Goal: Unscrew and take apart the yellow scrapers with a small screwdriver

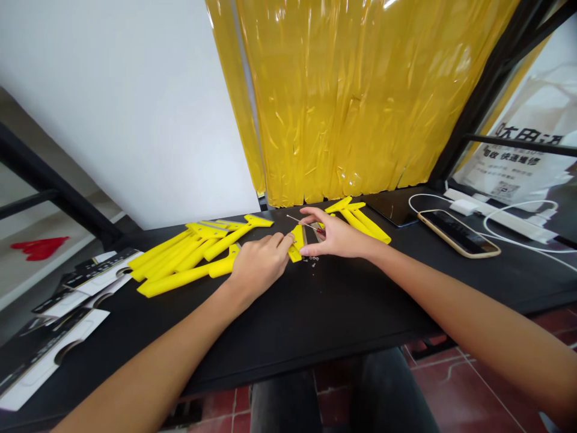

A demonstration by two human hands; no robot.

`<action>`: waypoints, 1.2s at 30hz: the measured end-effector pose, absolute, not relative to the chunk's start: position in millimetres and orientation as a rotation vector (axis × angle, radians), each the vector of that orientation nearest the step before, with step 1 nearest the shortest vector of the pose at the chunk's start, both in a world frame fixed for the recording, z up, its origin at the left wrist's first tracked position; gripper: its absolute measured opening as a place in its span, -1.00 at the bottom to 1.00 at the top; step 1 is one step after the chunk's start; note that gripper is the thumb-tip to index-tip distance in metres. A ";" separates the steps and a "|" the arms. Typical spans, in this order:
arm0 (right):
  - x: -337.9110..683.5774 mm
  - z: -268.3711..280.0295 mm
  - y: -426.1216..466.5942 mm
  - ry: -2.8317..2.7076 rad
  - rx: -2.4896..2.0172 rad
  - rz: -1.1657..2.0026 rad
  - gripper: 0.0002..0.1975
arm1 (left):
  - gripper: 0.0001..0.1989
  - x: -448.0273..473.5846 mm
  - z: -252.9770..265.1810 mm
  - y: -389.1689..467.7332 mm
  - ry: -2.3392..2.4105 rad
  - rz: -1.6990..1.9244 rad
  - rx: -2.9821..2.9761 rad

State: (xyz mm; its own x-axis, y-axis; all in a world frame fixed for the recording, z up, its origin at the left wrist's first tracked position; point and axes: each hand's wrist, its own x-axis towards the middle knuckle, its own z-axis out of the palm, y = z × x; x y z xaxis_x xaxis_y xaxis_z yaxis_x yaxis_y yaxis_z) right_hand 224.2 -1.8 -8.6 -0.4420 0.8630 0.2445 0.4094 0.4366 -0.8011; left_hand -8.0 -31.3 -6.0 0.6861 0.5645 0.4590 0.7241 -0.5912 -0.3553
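Observation:
My left hand [261,264] is closed around a yellow scraper [296,245], whose head sticks out past the fingertips with a metal blade along its right edge. My palm hides the rest of it. Held in my right hand [336,233] is a thin screwdriver [295,218], its metal shaft pointing left over the scraper head and a bit of red showing near the palm. The right thumb touches the scraper's blade side. Small screws [313,260] lie on the black table just below the right fingers. More yellow scrapers [180,252] are piled left of my left hand.
Several other scrapers [360,219] lie beyond my right hand. Farther right are a dark tablet [392,210], a phone [457,231], a white power strip [505,216] and loose cables. Black and white cardboard sleeves [67,331] overlap at left. A yellow plastic curtain [351,108] hangs behind.

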 end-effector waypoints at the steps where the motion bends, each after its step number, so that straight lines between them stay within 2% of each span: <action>1: 224.0 -7.3 -2.6 -2.020 -1.076 0.904 -0.02 | -0.69 -8.1 -6.2 -31.3 -0.994 -0.412 -2.376; 11: 226.1 -8.5 -1.4 -2.072 -1.050 0.874 -0.01 | -0.67 -11.6 -9.6 -27.7 -1.101 -0.496 -2.373; 20: 284.3 11.1 27.1 -2.103 -1.213 0.351 -0.14 | -0.67 -13.8 -9.4 -27.5 -1.198 -0.507 -2.370; 24: 304.5 11.3 36.8 -2.158 -1.332 0.217 -0.15 | -0.66 -11.8 -8.2 -30.2 -1.199 -0.455 -2.395; 32: 289.2 -11.4 37.0 -2.408 -1.169 0.424 -0.11 | -0.64 -9.8 -6.9 -31.6 -1.134 -0.445 -2.451; 36: 273.4 -13.1 31.0 -2.420 -1.065 0.410 -0.04 | -0.63 -10.0 -7.8 -30.8 -1.096 -0.461 -2.467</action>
